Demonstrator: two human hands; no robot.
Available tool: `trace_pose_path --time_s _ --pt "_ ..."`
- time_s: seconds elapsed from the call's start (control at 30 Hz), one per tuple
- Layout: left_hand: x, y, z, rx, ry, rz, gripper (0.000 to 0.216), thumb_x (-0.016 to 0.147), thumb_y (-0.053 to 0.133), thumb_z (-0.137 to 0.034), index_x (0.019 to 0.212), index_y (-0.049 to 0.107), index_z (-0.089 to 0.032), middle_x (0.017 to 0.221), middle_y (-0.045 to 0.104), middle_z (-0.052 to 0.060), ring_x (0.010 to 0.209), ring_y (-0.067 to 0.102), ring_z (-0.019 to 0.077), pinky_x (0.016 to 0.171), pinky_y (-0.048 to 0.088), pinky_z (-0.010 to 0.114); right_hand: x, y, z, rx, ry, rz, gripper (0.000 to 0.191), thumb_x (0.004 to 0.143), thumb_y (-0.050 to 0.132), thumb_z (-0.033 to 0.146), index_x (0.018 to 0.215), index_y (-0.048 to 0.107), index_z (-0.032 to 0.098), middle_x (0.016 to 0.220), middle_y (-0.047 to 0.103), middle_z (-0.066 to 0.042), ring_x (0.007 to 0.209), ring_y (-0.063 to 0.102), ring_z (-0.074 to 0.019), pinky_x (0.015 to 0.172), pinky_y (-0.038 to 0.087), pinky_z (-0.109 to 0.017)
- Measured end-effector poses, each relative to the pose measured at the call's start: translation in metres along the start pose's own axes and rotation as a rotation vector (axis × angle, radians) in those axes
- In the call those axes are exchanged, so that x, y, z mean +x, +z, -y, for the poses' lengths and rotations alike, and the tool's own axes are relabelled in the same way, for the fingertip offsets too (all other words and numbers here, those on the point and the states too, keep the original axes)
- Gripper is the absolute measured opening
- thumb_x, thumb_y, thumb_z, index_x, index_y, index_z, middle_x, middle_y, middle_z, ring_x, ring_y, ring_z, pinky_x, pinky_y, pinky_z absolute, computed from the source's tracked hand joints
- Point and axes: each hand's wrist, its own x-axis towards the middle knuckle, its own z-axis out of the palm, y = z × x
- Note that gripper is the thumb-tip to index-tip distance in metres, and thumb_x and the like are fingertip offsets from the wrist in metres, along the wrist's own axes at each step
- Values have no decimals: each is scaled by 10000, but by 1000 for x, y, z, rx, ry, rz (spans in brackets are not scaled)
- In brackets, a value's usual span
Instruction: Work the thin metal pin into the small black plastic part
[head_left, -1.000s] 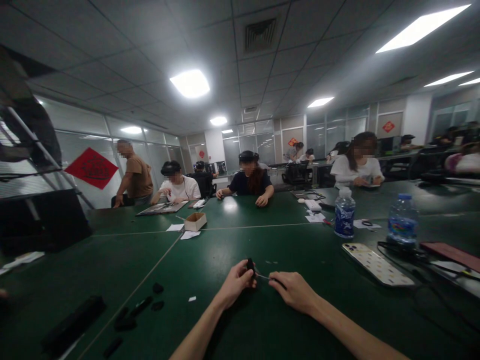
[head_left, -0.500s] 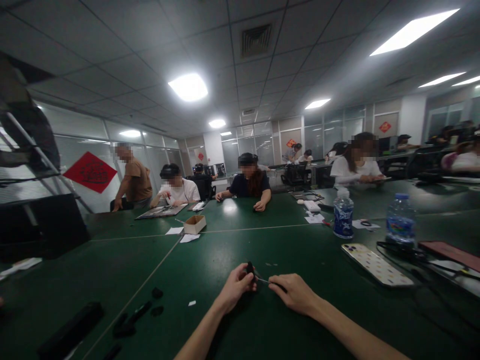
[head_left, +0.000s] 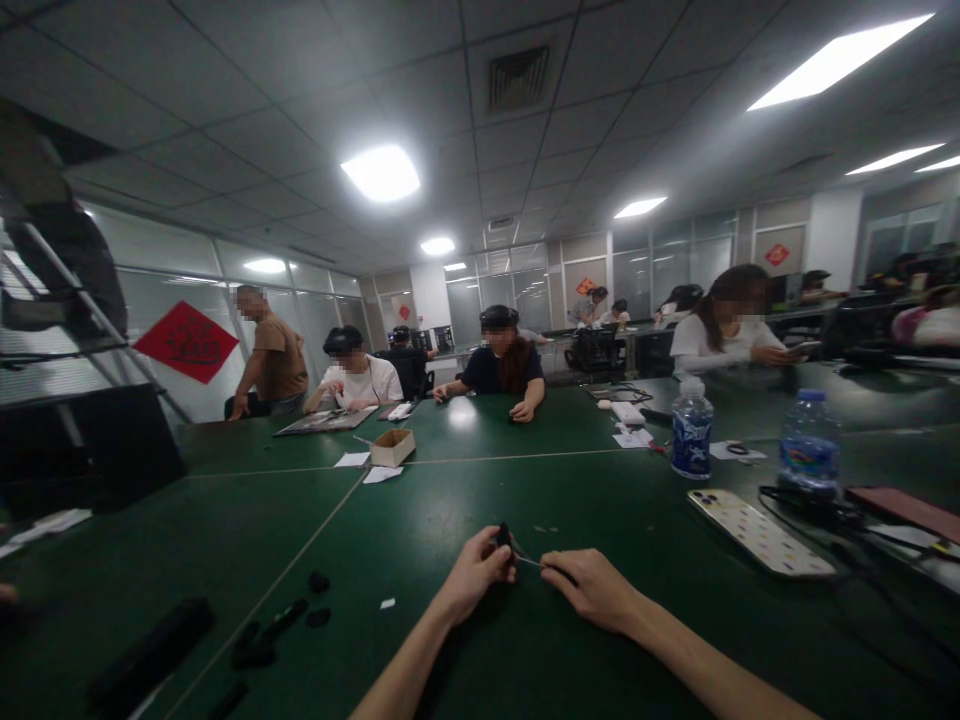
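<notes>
My left hand (head_left: 476,572) is closed around a small black piece (head_left: 504,537), which stands up between thumb and fingers above the green table (head_left: 420,520). My right hand (head_left: 589,582) pinches a thin, light-coloured strip or rod (head_left: 529,562) that reaches across to the black piece. Whether its far end is fixed in the piece or only touches it, I cannot tell. To the left of my hands lie several small black parts (head_left: 259,652), and a little white scrap (head_left: 387,604) is closer by.
A long black case-like object (head_left: 150,655) lies at the lower left. An open cardboard box (head_left: 392,448) stands farther off. To the right are a patterned phone (head_left: 757,530), a blue-labelled bottle (head_left: 691,428), another bottle (head_left: 810,445) and dark cables. Several people sit around the table.
The whole view has shifted slightly to the right. Both hands keep nearly the same pose, with the black piece and thin strip still held.
</notes>
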Motion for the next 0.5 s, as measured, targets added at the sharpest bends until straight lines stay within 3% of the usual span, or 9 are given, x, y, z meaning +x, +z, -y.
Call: trace_pose_path --time_s 0.5 --pt "0 -1 0 7 -17 -3 385 749 640 -419 996 549 -138 817 559 30 655 536 114 658 439 277 -1 4 -3 -46 14 -1 304 951 328 290 1036 597 177 884 668 -55 762 633 -176 669 478 -258"
